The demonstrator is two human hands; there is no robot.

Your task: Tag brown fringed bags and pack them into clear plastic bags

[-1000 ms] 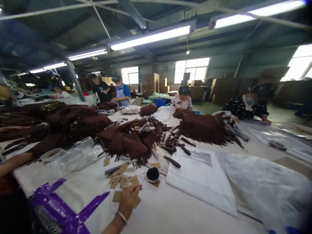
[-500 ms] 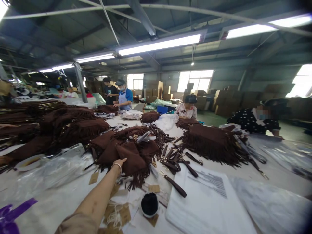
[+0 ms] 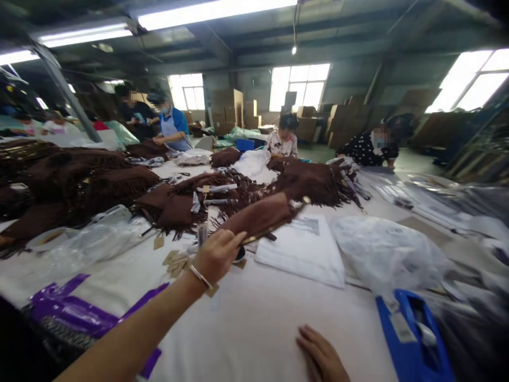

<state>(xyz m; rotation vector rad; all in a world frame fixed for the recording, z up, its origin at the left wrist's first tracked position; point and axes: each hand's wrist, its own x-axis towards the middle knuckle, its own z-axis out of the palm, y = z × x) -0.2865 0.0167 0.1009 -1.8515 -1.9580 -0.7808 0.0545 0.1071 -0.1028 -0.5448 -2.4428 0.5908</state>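
Note:
My left hand (image 3: 218,255), with a bracelet at the wrist, grips one end of a brown fringed bag (image 3: 260,216) and holds it above the white table (image 3: 246,329). The bag is slightly blurred, its far end pointing right. Low in the view, my right hand (image 3: 323,354) is at the table surface, its fingers close together and partly cut off by the frame edge; what it holds, if anything, is hidden. Behind the held bag lies a folded white sheet (image 3: 304,254). A pile of brown bags (image 3: 173,209) lies beyond my left hand.
A blue tape dispenser (image 3: 415,339) stands at the lower right beside clear plastic bags (image 3: 389,254). A purple package (image 3: 75,307) lies at the left. More brown bags (image 3: 107,183) are heaped at the far left. Several people sit or stand across the table.
My left hand has lifted a brown bag from the pile and moved right with it. My right hand has come into view. The camera has tilted down and turned right.

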